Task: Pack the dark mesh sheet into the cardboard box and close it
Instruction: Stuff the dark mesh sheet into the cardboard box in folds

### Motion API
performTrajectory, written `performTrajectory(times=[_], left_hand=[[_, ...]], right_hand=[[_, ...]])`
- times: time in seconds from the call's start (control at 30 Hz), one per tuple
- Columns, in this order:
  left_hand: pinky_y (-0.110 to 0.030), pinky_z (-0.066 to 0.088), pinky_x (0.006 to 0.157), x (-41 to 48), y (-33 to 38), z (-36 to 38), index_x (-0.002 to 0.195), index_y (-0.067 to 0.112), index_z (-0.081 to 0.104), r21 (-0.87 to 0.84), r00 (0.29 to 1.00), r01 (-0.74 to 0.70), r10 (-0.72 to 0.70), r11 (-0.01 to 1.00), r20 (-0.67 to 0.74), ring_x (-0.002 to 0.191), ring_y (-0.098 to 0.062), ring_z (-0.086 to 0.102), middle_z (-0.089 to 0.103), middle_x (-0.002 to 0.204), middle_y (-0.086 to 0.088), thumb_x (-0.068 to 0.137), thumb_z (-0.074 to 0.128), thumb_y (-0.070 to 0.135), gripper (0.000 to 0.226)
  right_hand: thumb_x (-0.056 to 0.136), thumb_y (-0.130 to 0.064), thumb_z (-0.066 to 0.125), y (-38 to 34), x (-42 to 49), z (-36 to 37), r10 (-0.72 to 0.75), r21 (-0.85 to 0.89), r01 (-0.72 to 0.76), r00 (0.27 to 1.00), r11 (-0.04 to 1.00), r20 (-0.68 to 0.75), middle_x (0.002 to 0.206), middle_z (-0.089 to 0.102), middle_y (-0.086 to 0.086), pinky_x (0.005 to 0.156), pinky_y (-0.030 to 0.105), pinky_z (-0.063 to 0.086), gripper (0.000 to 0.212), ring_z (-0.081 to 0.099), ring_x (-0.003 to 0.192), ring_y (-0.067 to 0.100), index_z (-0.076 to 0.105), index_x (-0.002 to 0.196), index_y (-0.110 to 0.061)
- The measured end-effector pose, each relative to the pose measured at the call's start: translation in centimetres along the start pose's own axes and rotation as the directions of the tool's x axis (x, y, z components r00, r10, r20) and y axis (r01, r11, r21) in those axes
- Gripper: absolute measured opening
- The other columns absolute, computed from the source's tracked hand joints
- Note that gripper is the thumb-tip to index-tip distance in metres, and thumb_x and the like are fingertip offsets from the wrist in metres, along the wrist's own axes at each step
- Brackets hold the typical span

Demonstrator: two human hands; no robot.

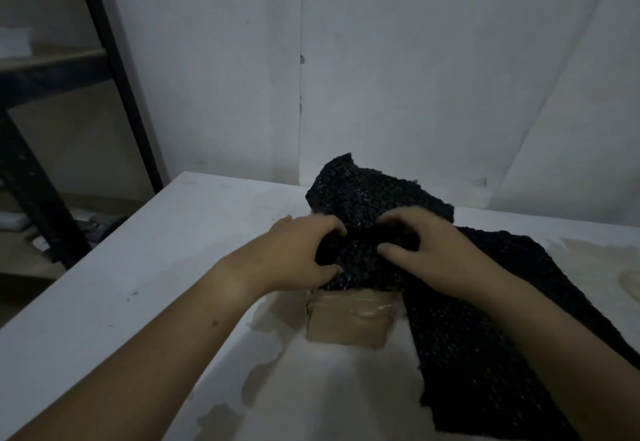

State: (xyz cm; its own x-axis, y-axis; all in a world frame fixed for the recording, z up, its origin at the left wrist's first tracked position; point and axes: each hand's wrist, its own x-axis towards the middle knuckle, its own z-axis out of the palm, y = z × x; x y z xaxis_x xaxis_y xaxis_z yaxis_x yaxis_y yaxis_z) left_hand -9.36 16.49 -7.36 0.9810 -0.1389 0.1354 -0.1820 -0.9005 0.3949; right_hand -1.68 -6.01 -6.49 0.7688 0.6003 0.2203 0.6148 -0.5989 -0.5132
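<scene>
A small cardboard box with tape on its near side stands on the white table. The dark mesh sheet is bunched over the box's top, hiding the opening. A long part of it trails off to the right and toward me across the table, and another part sticks up behind the box. My left hand grips the bunched mesh at the box's left side. My right hand grips it at the right side, fingers curled into the fabric.
A white wall rises just behind the table. At the far left stands a dark metal shelf rack with some light items on it. The table's coating is worn off in brown patches near the box.
</scene>
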Motion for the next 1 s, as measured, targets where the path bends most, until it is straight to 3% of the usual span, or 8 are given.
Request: performTrajectory(times=[0.1,0.2,0.27,0.37,0.47,0.63,0.77,1.0], left_hand=[[-0.032,0.04,0.107,-0.5,-0.4,0.5,0.139,0.025,0.045,-0.068,0.992,-0.039,0.03,0.997,-0.121,0.131,-0.017,0.036,0.036,0.14,0.003,0.077,0.079,0.036,0.071],[-0.029,0.026,0.117,-0.4,-0.6,0.6,0.153,0.022,0.033,-0.067,0.998,-0.003,-0.002,0.998,-0.068,0.146,-0.015,0.021,0.021,0.16,0.002,0.08,0.077,0.039,0.087],[-0.031,0.026,0.119,-0.3,-0.6,0.7,0.154,0.017,0.034,-0.065,0.998,-0.019,0.015,0.998,-0.061,0.144,-0.017,0.032,0.034,0.158,0.001,0.083,0.074,0.039,0.084],[-0.045,0.022,0.121,-0.7,-0.7,0.9,0.149,0.021,0.043,0.019,0.993,-0.014,0.016,1.0,-0.115,0.139,-0.014,0.039,0.045,0.149,0.007,0.085,0.069,0.047,0.073],[-0.052,0.003,0.122,-1.2,-0.8,1.2,0.144,0.029,0.047,0.032,0.99,0.005,-0.001,0.999,-0.141,0.141,-0.009,0.033,0.045,0.147,0.013,0.088,0.063,0.051,0.062],[-0.053,0.008,0.122,-1.4,-0.6,1.7,0.135,0.03,0.056,0.001,0.981,-0.034,0.034,0.999,-0.191,0.137,-0.007,0.036,0.053,0.136,0.016,0.09,0.059,0.044,0.047],[-0.054,0.008,0.122,-1.7,-0.9,2.2,0.134,0.031,0.056,-0.027,0.982,-0.018,0.012,0.999,-0.188,0.138,-0.006,0.035,0.054,0.134,0.018,0.091,0.052,0.047,0.046],[-0.053,0.007,0.122,-1.6,-0.8,2.4,0.132,0.033,0.055,-0.06,0.988,0.001,-0.01,0.998,-0.151,0.144,-0.008,0.03,0.051,0.143,0.016,0.087,0.046,0.049,0.049]], right_hand=[[0.08,-0.055,0.064,1.7,-0.1,-0.4,0.142,-0.025,-0.147,0.977,0.989,-0.159,0.138,0.047,-0.003,0.103,0.029,0.037,0.068,0.046,0.125,0.014,0.042,0.139,-0.028],[0.077,-0.068,0.061,2.8,0.2,-0.2,0.361,0.02,-0.36,0.933,0.933,-0.004,0.136,0.051,-0.002,0.091,0.031,0.042,0.08,0.052,0.12,0.018,0.038,0.142,-0.028],[0.077,-0.066,0.062,3.1,0.3,0.1,0.388,0.061,-0.389,0.921,0.919,0.03,0.124,0.059,-0.004,0.078,0.028,0.042,0.071,0.058,0.106,0.015,0.047,0.134,-0.027],[0.079,-0.054,0.068,2.7,-0.1,0.8,0.259,0.012,-0.261,0.95,0.965,-0.174,0.098,0.062,-0.011,0.067,0.022,0.043,0.04,0.058,0.085,0.004,0.059,0.11,-0.03],[0.081,-0.034,0.074,1.4,-0.5,0.7,-0.022,-0.176,-0.039,0.942,0.984,-0.335,0.091,0.063,-0.014,0.07,0.029,0.049,0.032,0.062,0.081,0.01,0.061,0.11,-0.029],[0.085,-0.034,0.066,-0.8,0.0,0.3,-0.23,-0.372,0.166,0.964,0.913,-0.134,0.098,0.069,-0.01,0.094,0.041,0.042,0.023,0.055,0.105,0.015,0.068,0.108,-0.034],[0.093,-0.044,0.045,-1.5,0.8,1.0,-0.089,-0.572,0.125,0.992,0.811,0.09,0.113,0.067,-0.007,0.106,0.039,0.019,0.03,0.032,0.132,0.022,0.067,0.113,-0.039],[0.093,-0.044,0.028,-2.2,2.7,2.5,0.218,-0.639,0.037,0.924,0.768,0.315,0.132,0.055,0.004,0.113,0.05,-0.014,0.043,0.015,0.141,0.029,0.065,0.111,-0.03]])
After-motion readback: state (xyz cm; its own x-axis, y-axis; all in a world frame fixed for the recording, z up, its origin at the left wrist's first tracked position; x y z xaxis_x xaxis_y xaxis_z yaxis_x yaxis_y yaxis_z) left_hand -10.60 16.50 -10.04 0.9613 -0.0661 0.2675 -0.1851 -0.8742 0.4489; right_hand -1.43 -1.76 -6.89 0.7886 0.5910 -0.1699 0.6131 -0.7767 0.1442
